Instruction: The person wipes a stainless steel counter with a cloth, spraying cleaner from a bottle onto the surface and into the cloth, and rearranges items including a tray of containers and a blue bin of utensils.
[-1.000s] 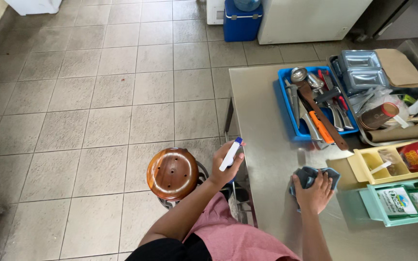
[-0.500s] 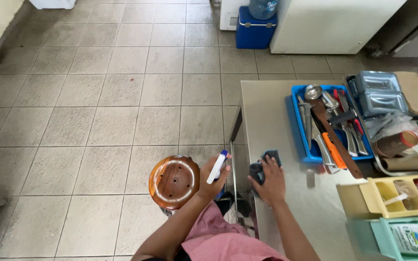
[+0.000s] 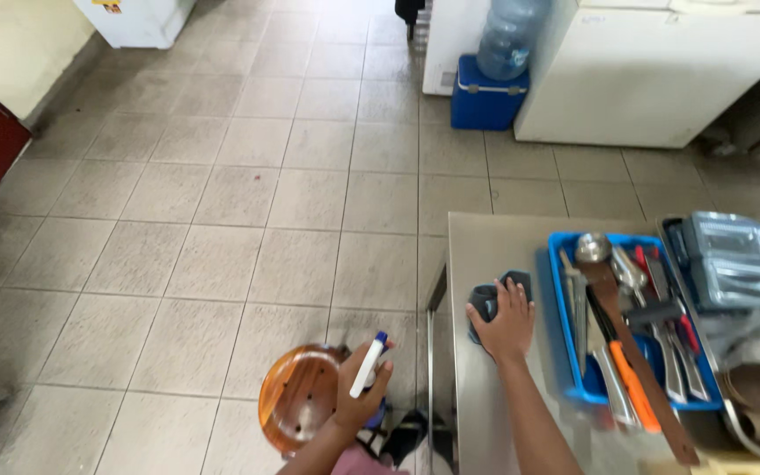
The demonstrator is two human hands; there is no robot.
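Right hand [image 3: 507, 324] pressed flat, fingers spread, on a dark cloth [image 3: 494, 295] lying on the steel worktop [image 3: 494, 242]. A blue tray [image 3: 565, 303] of utensils sits just beside this hand. Left hand [image 3: 358, 400], off the worktop edge, has its grip closed around a white spray bottle [image 3: 368, 367], above an orange stool [image 3: 296, 407].

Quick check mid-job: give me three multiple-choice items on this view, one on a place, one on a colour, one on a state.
1. The right hand presses the cloth on:
A the steel table
B the floor
C the blue tray

2. The spray bottle cap is:
A red
B blue
C green

3. The left hand is:
A empty
B flat on the table
C gripping the bottle

Answers:
1 A, the cloth lies on bare steel beside the tray.
2 B, a blue tip on a white body.
3 C, fingers wrap the bottle.
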